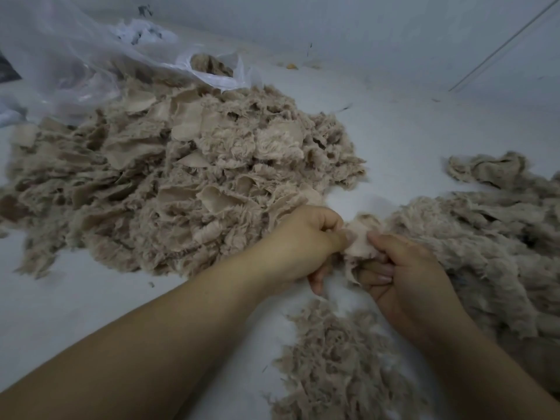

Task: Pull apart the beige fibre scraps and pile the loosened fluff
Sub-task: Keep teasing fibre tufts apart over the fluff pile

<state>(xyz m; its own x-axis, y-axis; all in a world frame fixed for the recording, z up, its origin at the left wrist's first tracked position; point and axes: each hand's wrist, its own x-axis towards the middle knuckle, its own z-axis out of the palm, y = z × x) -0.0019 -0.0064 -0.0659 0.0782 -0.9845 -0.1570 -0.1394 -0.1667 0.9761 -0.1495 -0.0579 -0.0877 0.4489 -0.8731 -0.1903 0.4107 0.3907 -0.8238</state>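
Seen from above, looking down at a pale grey-white work surface [394, 140] strewn with beige fibre. The landmark is the big heap of beige fibre scraps [181, 183], a wide mound of fuzzy pieces with smooth fabric backing showing on many of them.

Just beside the heap's near right edge, two bare forearms reach in and the hands meet. The left hand [303, 244] is curled, thumb and forefinger pinching one side of a single small scrap [360, 241]. The right hand [403, 274] is curled too, thumb on top and fingers tucked beneath, pinching the scrap's other side. The scrap is held between the two hands, its pale backing facing up and wispy fibres hanging from its lower edge. The hands are almost touching each other.

Nearer the viewer than the heap, below the hands, lies a smaller loose pile of shredded fluff [339, 359], darker and more stringy than the scraps.

To the right of the heap, well apart from it across bare surface, a second mass of long fuzzy strips [485, 237] spreads to the picture's right edge and passes behind the right hand.

Behind the heap, at its far left, a crumpled clear plastic bag [75, 62] rests against it, with more beige fibre visible in its open mouth.
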